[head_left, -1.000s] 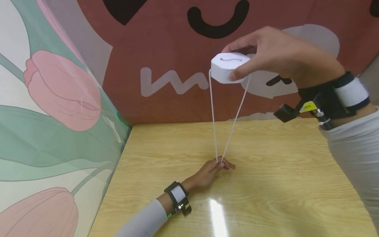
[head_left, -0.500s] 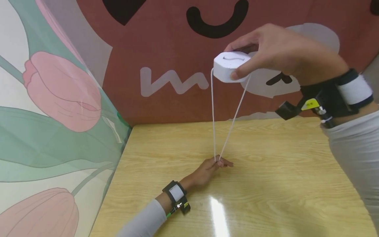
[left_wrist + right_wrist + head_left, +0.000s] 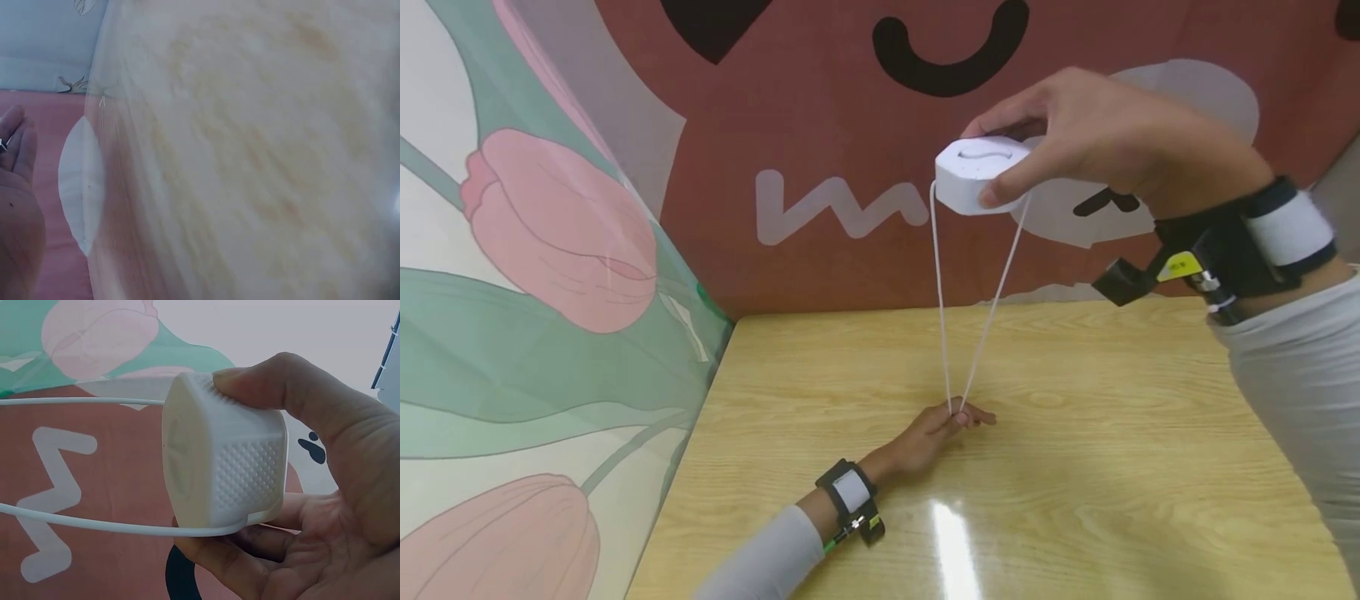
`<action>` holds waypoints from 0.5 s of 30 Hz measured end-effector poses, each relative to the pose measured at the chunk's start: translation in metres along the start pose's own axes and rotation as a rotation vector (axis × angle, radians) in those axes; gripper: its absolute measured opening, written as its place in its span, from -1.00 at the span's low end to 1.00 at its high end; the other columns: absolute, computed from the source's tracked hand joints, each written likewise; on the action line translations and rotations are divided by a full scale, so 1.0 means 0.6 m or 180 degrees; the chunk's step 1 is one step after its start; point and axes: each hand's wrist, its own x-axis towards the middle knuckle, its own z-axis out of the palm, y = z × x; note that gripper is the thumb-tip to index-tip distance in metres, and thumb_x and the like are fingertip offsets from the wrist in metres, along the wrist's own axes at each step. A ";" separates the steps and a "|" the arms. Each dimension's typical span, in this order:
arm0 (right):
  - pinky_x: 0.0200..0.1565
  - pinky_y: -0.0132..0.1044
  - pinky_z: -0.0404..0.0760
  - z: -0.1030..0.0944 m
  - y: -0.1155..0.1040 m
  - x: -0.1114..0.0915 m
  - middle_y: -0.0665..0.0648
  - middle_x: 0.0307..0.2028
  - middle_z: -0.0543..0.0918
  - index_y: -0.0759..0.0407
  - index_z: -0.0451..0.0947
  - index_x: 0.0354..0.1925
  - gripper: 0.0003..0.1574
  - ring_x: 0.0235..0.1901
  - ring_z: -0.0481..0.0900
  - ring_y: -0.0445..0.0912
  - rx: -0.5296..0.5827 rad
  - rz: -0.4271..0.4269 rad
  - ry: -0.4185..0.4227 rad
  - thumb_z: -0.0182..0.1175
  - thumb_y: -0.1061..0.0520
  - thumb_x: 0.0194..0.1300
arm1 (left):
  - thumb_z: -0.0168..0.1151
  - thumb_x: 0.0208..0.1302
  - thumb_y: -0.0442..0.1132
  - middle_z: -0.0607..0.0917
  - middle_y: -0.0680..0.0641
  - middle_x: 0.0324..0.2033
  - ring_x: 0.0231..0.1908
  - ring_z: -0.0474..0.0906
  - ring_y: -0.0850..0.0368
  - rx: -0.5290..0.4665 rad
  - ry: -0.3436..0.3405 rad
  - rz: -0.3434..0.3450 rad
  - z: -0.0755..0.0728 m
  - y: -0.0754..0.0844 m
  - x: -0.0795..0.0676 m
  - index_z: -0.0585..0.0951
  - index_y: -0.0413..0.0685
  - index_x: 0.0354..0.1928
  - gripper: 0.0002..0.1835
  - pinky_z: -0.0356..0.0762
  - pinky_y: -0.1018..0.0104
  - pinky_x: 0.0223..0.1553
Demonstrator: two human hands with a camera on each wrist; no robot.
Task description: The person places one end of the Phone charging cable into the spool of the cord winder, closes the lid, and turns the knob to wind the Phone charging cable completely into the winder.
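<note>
My right hand (image 3: 1097, 137) grips a white faceted block (image 3: 973, 179) by its sides, raised above the table, thumb on the near side. In the right wrist view the block (image 3: 219, 456) shows a dimpled side panel and a flat pale end. A white cord (image 3: 939, 283) leaves it in two strands that run down, narrowing together, to my left hand (image 3: 921, 437). There the thumb and fingers pinch both strands low over the table, and the cord looks taut. At the edge of the left wrist view, only part of the left hand (image 3: 19, 200) shows.
The wood-grain table (image 3: 1097, 467) has a bright reflection near the front. Behind it hangs a red-brown cloth (image 3: 820, 125) with printed shapes, and at the left a cloth with printed tulips (image 3: 565, 233). Both wrists wear black straps with small cameras.
The block and right hand shifted slightly right, then came back left and a little lower. The left hand moved slightly with the cord; both holds stay the same.
</note>
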 end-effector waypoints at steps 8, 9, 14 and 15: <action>-0.25 -0.19 0.52 0.000 0.000 0.001 0.11 0.15 0.55 -0.22 0.45 0.41 -0.04 -0.01 0.44 0.04 0.0009 -0.0094 0.0000 0.56 -0.20 0.07 | -0.34 0.70 -0.11 0.61 0.01 0.32 0.35 0.48 0.21 0.0153 -0.0073 -0.0039 0.002 0.004 0.010 0.52 -0.25 0.13 -0.55 0.42 0.33 0.39; -0.25 -0.19 0.53 0.001 -0.001 0.001 0.09 0.14 0.55 -0.23 0.46 0.41 -0.05 -0.01 0.45 0.04 -0.0004 -0.0093 -0.0001 0.56 -0.21 0.07 | -0.33 0.70 -0.11 0.61 0.00 0.32 0.35 0.48 0.21 0.0136 -0.0072 -0.0042 0.003 0.002 0.011 0.51 -0.26 0.11 -0.55 0.42 0.33 0.39; -0.26 -0.17 0.57 0.008 -0.001 -0.001 0.08 0.15 0.54 -0.23 0.46 0.39 -0.08 -0.01 0.44 0.05 0.0160 -0.0044 0.0023 0.55 -0.20 0.09 | -0.30 0.69 -0.15 0.61 -0.04 0.32 0.36 0.47 0.19 0.0003 -0.0036 -0.0050 0.006 0.001 0.010 0.47 -0.32 -0.01 -0.60 0.41 0.32 0.40; -0.28 -0.16 0.58 0.009 -0.001 -0.001 0.07 0.14 0.54 -0.25 0.47 0.38 -0.09 -0.01 0.44 0.06 0.0211 -0.0018 0.0032 0.56 -0.20 0.08 | -0.30 0.69 -0.15 0.61 -0.04 0.32 0.37 0.47 0.19 -0.0027 -0.0029 -0.0054 0.007 0.000 0.010 0.47 -0.32 -0.01 -0.60 0.41 0.31 0.40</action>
